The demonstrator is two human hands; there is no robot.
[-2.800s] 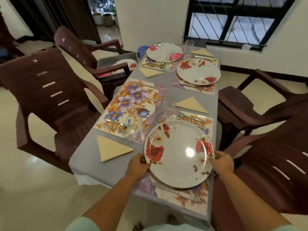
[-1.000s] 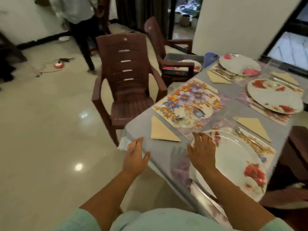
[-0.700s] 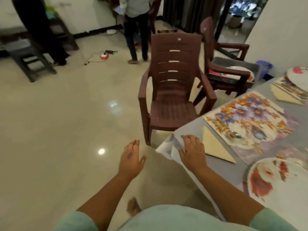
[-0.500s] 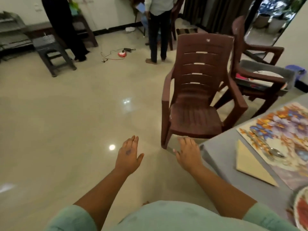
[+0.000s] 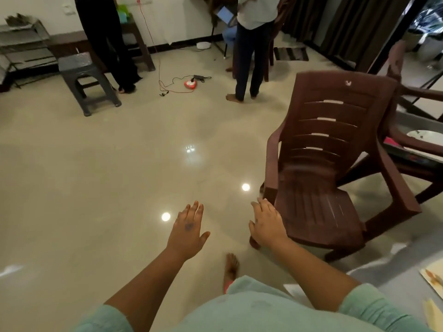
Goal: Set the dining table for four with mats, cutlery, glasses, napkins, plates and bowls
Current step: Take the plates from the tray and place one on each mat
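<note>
Right now both hands are out in front of the body with nothing in them: the left hand (image 5: 188, 232) hangs over bare floor (image 5: 119, 176) with its grip wide, fingers straight and spread, and the right hand (image 5: 267, 224) is likewise wide and flat, sitting just beside the front corner of the brown chair (image 5: 323, 178), though whether it touches the seat edge I cannot tell. The view points away from the counter (image 5: 374, 271), of which only a grey corner shows at the lower right, with the edge of a flowered mat (image 5: 434, 280) and a sliver of a yellow napkin (image 5: 431, 312) on it. A plate (image 5: 425, 135) lies in a grey tray on the second chair (image 5: 412, 149), behind the first.

My guess is that the person is walking round to fetch more from that tray. The risks come from the route. One bare foot (image 5: 231, 267) is stepping on a glossy floor that may be slick. The near chair stands close to the path, so a hip or shin could knock it. Reaching over its arm for the plate would be awkward, and a one-handed lift of china from a tray perched on a seat could tip or drop it. A red cord (image 5: 165, 85) trails across the floor farther off, near two standing people (image 5: 251, 44), which would matter only if the walk swings wide.
</note>
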